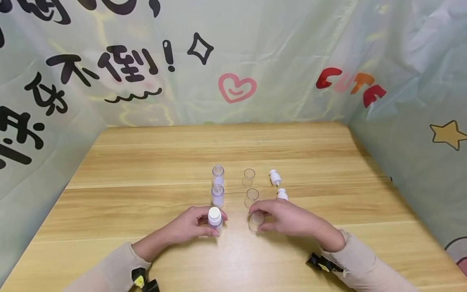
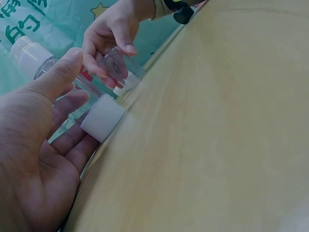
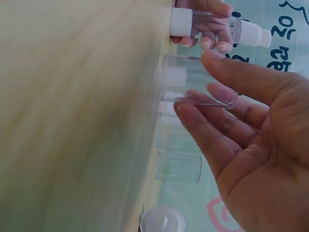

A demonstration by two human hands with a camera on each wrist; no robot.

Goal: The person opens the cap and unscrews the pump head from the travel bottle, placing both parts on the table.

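Note:
Between its thumb and fingers, my left hand (image 1: 184, 227) holds a small clear bottle (image 1: 215, 219) upright on the table. A white pump head (image 3: 251, 33) tops this bottle, and its base (image 2: 103, 118) is white. To the right, my right hand (image 1: 292, 219) pinches a clear cylindrical cap (image 3: 193, 79) by its sides, with the cap standing at the table surface. Behind the held bottle stand two more bottles (image 1: 217, 197) without pump heads. Two other clear caps (image 1: 249, 178) stand in a line behind the held cap.
Farther right, two white pump heads lie on the wooden table (image 1: 164, 162): one at the back (image 1: 275, 177), the nearer one (image 1: 282, 194) partly hidden by the right hand. A printed curtain (image 1: 284, 52) encloses the table at the back and sides.

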